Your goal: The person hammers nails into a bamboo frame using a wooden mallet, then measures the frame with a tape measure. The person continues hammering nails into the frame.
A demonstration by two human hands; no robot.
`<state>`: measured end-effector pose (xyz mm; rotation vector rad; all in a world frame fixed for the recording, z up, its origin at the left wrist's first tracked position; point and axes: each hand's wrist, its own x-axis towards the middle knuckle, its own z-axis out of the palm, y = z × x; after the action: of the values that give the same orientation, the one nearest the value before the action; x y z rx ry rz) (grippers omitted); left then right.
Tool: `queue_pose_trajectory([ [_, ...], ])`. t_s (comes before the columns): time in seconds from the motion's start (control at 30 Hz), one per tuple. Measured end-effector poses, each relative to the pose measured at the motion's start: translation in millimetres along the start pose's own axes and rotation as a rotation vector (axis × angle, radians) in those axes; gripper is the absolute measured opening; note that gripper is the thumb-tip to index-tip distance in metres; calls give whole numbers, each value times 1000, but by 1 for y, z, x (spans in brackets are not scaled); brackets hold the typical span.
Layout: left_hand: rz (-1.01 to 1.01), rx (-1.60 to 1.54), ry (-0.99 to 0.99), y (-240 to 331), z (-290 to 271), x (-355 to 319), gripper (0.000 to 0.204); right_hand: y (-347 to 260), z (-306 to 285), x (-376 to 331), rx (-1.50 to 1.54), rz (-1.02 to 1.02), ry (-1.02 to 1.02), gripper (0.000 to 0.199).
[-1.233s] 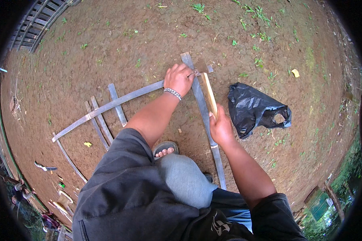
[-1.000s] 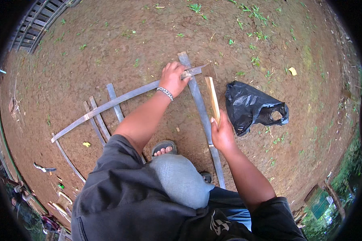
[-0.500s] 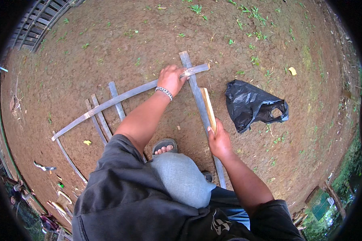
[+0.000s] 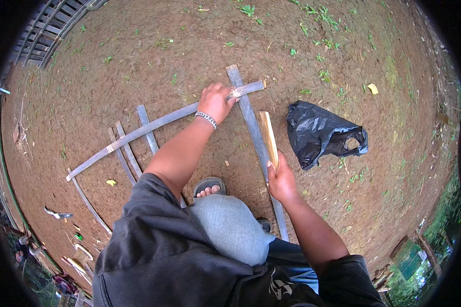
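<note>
A long grey bamboo slat (image 4: 164,121) lies crosswise over several other slats on the dirt ground. My left hand (image 4: 216,103), a chain bracelet at its wrist, is closed on this slat near its right end. There it crosses over a long upright slat (image 4: 251,118) that runs down toward my legs. In my right hand (image 4: 281,180) is a pale wooden stick (image 4: 269,134), gripped at its lower end and pointing away from me. The stick is just right of the upright slat. Under the crosswise slat, to the left, lie shorter slats (image 4: 147,128).
A black plastic bag (image 4: 320,130) lies on the right. At the left are a curved-blade tool (image 4: 58,213) and a thin strip (image 4: 89,204). My sandalled foot (image 4: 209,187) stands between the slats. A slatted wooden panel (image 4: 48,30) is at the far left.
My right hand and the wooden stick have shifted slightly to the right, away from the upright slat. My left hand keeps its hold and the slats have hardly moved.
</note>
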<state>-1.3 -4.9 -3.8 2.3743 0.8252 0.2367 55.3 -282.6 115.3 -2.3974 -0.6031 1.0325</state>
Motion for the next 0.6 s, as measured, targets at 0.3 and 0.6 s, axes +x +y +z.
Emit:
queue_pose_trajectory([
  [0.3, 10, 1, 76, -8, -1, 0, 24, 4, -1, 0, -22, 12, -46, 48],
  [0.6, 172, 165, -5, -2, -22, 10, 19, 8, -3, 1, -28, -39, -42, 48],
])
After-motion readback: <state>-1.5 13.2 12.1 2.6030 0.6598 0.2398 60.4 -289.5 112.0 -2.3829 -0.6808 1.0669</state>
